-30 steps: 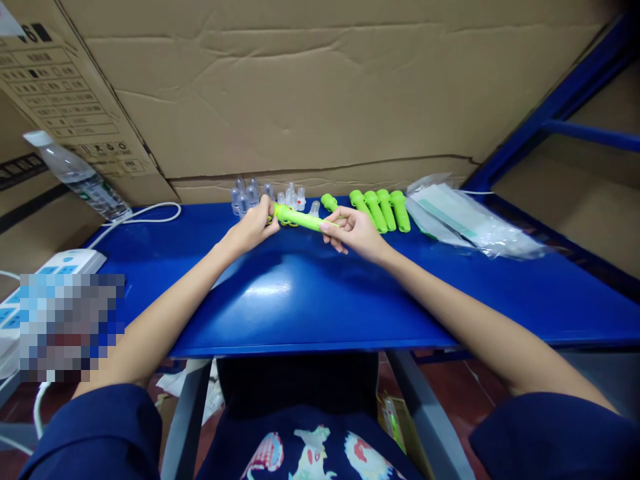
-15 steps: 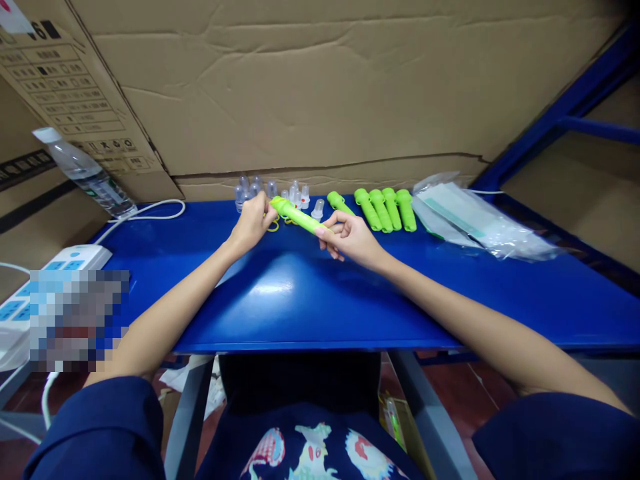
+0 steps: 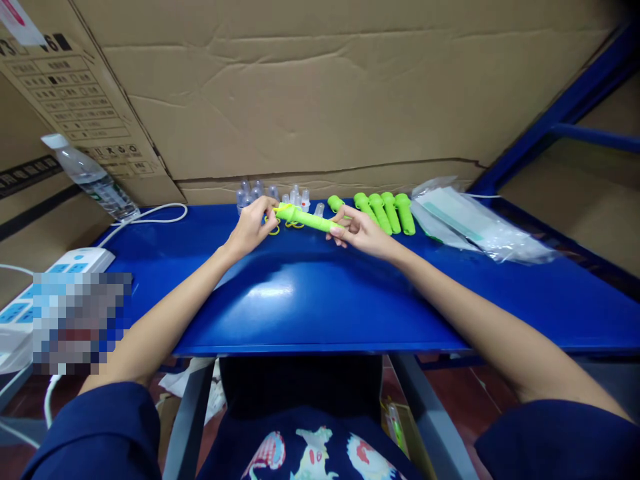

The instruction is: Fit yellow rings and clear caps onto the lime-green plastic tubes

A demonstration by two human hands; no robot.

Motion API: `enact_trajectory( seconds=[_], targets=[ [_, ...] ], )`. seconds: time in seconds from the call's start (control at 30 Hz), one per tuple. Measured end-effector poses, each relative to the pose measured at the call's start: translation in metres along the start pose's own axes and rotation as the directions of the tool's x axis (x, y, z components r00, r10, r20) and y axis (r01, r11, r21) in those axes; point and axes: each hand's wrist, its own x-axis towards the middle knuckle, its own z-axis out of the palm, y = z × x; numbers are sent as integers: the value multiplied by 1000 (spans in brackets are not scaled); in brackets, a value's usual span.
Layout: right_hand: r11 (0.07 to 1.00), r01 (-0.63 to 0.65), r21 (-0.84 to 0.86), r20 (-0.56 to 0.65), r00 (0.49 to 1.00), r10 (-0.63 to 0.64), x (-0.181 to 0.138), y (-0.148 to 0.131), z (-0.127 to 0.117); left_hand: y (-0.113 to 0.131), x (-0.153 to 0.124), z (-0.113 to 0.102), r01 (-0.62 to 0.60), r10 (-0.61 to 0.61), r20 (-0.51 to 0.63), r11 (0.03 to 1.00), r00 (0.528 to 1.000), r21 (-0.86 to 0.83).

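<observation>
Both of my hands hold one bright green flashlight (image 3: 304, 218) level above the far middle of the blue table (image 3: 300, 293). My left hand (image 3: 251, 227) pinches its wide head end, where a thin yellow cord loop (image 3: 273, 227) hangs. My right hand (image 3: 361, 231) grips the tail end. Just behind stand several small clear caps (image 3: 273, 193), and to the right lies a row of several green flashlights (image 3: 383, 209).
Clear plastic bags (image 3: 470, 220) lie at the far right. A water bottle (image 3: 90, 177) leans at the far left, beside a white cable (image 3: 150, 217) and a white power strip (image 3: 55, 267). Cardboard (image 3: 320, 100) walls the back. A blue frame (image 3: 575, 113) rises on the right.
The flashlight in my hands has shifted slightly to the right and levelled out. My right hand has moved up toward the row of green flashlights.
</observation>
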Motion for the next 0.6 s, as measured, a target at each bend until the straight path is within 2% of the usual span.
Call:
enact_trajectory(
  seconds=[0.07, 0.13, 0.2, 0.27, 0.37, 0.5, 0.6],
  targets=[
    [997, 33, -71, -10, 999, -34, 0, 1, -10, -2, 0, -6, 40, -41, -26, 998, 999, -48],
    [987, 57, -149, -77, 995, -69, 1, 1, -24, -5, -1, -13, 104, -106, -21, 991, 994, -82],
    [969, 58, -240, -216, 970, -112, 1, 3, -39, -10, -2, -16, 159, -155, 54, 983, 986, -87],
    [926, 22, -378, -365, 915, -170, 1, 5, -52, -16, -3, -15, 172, -162, 156, 984, 974, -53],
    [761, -154, -630, -483, 845, -229, 1, 11, -62, -25, -6, -7, 104, -110, 263, 994, 958, 38],
    [480, -350, -804, -468, 871, -149, 0, 16, -57, -32, -9, 0, 32, -68, 305, 992, 950, 119],
    [366, -409, -836, -462, 884, -70, 0, 15, -51, -34, -11, 1, 15, -61, 328, 990, 943, 139]
  ],
)
